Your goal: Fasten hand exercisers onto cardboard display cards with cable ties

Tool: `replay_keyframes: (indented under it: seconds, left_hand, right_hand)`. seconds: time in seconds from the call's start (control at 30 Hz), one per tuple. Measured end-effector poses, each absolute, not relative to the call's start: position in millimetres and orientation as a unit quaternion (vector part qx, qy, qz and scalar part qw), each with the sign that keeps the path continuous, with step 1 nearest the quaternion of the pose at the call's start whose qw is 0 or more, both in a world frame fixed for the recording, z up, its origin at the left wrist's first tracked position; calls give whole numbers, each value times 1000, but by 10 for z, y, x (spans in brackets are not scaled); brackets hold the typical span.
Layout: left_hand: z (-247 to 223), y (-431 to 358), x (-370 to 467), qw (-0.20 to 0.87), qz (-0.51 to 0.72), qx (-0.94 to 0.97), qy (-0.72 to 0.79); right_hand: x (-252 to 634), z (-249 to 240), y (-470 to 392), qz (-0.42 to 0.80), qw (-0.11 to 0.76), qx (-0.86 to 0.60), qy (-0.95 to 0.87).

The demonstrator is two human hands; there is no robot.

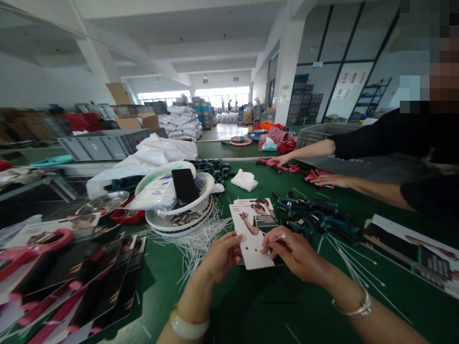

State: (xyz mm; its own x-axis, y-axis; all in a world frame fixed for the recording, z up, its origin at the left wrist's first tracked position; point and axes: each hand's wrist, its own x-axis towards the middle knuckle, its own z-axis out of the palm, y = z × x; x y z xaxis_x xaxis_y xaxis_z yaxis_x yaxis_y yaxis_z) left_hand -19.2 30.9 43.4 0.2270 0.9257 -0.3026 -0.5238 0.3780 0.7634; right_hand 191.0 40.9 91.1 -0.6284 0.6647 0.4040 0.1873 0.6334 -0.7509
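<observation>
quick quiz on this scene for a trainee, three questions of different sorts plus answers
1. Fill in the blank: the front printed card is held at its left edge by the person's own ____ hand.
2. True or false: the black phone rests on top of the stacked white bowls.
3. What colour are the tools by the co-worker's hands?
a) pinkish red
b) yellow
c) white

Key: 1. left hand; 2. true; 3. a
</observation>
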Motion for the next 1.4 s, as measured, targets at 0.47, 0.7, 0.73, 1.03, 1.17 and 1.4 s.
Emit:
replay_keyframes:
  seconds: [0.47,0.7,0.73,1.03,1.17,1.4]
  left_hand:
    - [453,234,5,717,411,359,434]
    - [617,167,86,675,412,419,446]
    - [657,150,68,671,410,433,441]
    - [704,281,135,574,512,515,378]
    - [673,390,416,526,619,499,302]
    - [760,357,502,584,573,516,254]
  right_hand:
    - [2212,870,328,145,256,-242,-924]
    - [1976,659,27,-128,319,-355,-869]
    - [1968,626,47,-143,338,-361,-857]
    - [2033,594,231,-36,461,-421,-781]
    - [1962,648,199,1,475,-432,-767]
    - [1942,727,203,67,485,-455,-744]
